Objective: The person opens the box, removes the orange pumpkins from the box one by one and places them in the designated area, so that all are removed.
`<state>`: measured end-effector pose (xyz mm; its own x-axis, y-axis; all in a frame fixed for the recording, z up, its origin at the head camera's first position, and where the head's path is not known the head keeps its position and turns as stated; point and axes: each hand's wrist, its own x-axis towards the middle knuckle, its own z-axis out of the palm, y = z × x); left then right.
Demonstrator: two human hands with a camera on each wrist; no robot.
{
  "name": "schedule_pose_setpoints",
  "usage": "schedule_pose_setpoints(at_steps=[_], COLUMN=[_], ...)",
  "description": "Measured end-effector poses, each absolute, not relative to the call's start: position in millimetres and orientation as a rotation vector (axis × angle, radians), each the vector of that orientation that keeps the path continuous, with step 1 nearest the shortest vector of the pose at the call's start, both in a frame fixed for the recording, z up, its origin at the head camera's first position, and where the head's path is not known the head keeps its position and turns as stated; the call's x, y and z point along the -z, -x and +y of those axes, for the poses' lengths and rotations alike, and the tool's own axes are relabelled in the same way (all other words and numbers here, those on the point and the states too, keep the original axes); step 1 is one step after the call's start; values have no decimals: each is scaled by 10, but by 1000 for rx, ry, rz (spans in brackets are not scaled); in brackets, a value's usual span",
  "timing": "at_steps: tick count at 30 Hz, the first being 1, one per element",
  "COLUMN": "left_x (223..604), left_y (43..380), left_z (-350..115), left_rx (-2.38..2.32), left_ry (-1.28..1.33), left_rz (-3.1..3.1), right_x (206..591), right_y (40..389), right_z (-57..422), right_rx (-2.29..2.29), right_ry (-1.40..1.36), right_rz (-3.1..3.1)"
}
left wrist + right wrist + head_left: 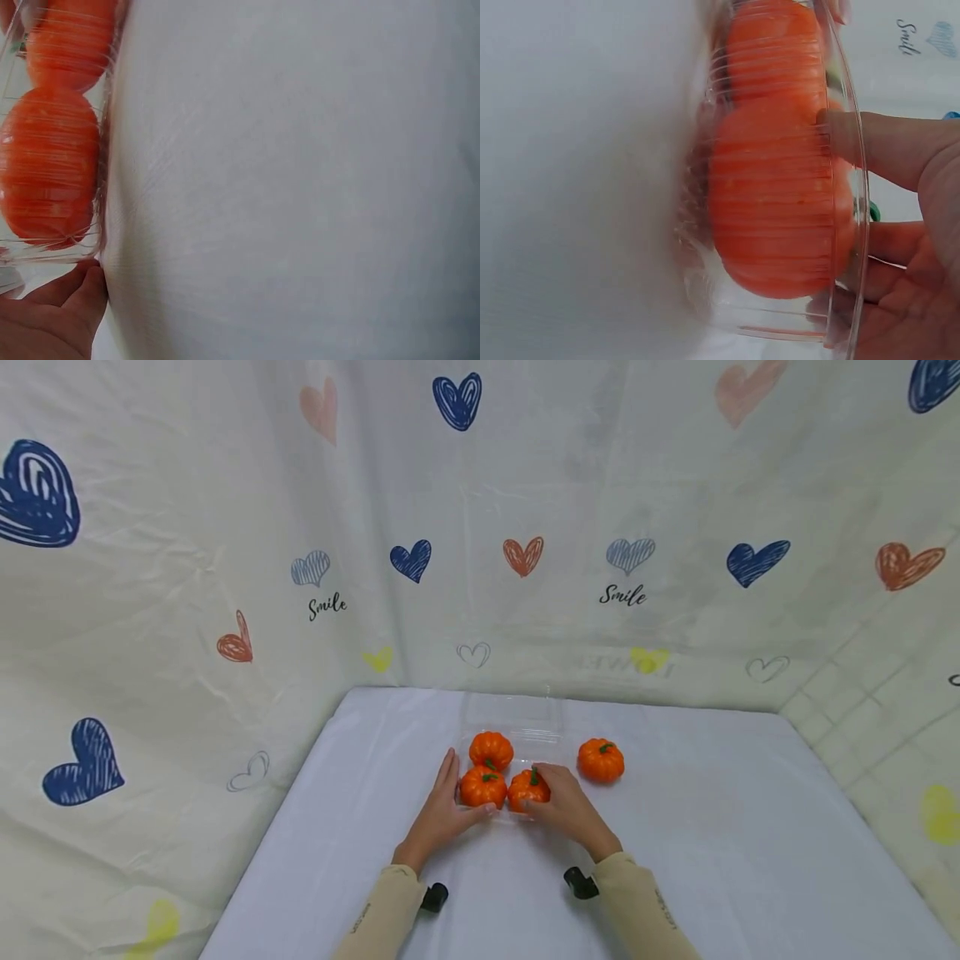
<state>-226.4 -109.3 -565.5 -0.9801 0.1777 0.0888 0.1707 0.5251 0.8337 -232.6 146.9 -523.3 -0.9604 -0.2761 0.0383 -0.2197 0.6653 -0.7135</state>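
A clear plastic clamshell container (pixel 517 817) lies on the table, its transparent lid (pixel 513 712) folded back toward the wall. Inside are three small orange pumpkins with green stems: one at the back left (pixel 491 749), one at the front left (pixel 482 787) and one at the front right (pixel 527 787). My right hand (pixel 558 802) holds the front right pumpkin, thumb at its front and fingers over its far side. In the right wrist view the thumb (pixel 885 146) reaches over the container's rim. My left hand (pixel 444 814) rests against the container's left side, fingers straight, thumb along the front edge.
A fourth orange pumpkin (pixel 601 761) sits on the table just right of the container. White cloth (pixel 720 843) covers the table. Behind it hangs a pale curtain (pixel 570 485) printed with hearts.
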Motion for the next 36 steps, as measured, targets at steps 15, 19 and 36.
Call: schedule_pose_setpoints(at_steps=[15,19,36], left_x=[5675,5664,5667], left_y=[2267,2271,2268], left_z=[-1092,-1078,-1084], left_rx=[-1504,-1495,-1509], left_ry=[-304,-299,-273], left_rz=[2726,2727,2727], right_x=[5330,5302,5137], right_y=[2319,2341,2363], right_z=[1470,1488,1598], right_rx=[1268,1332,1488], right_ry=[498,551,608], right_rz=[2901,2897,2871])
